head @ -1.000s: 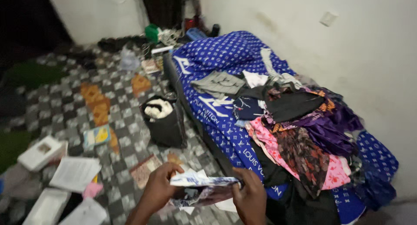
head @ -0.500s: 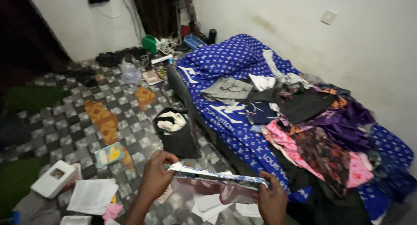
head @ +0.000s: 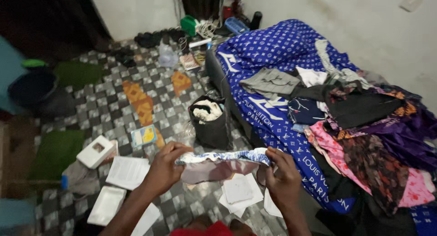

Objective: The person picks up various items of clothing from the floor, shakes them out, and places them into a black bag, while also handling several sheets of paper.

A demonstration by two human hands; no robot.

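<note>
Left hand [head: 165, 168] and right hand [head: 283, 177] pinching 2 ends of cloth [head: 223, 162]; looser grip risks drop onto papers [head: 239, 192] below.

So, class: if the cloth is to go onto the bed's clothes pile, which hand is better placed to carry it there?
Probably the right hand: it pinches the patterned cloth on the bed side, nearer the clothes pile. The left hand is over the floor.

Dim indoor light, dark upper-left corner, soft motion blur throughout, edges slightly stretched.
</note>
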